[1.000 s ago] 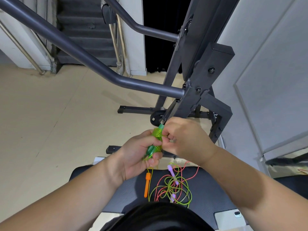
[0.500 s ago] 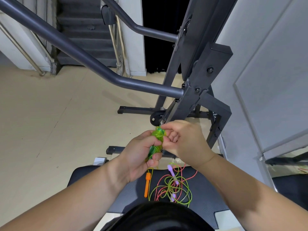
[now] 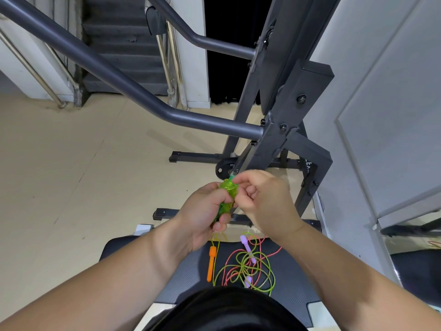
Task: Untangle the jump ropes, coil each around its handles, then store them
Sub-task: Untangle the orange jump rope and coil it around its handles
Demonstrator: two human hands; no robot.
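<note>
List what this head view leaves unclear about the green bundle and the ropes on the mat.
- Green bundle, head view: the left hand and right hand cover its handles and rope end.
- Loose ropes on the mat: their near loops vanish behind dark clothing.
- Orange handle: which thin cord joins it is too fine and overlapped to trace.

Green rope bundle point(image 3: 228, 197), orange handle point(image 3: 211, 263)
</note>
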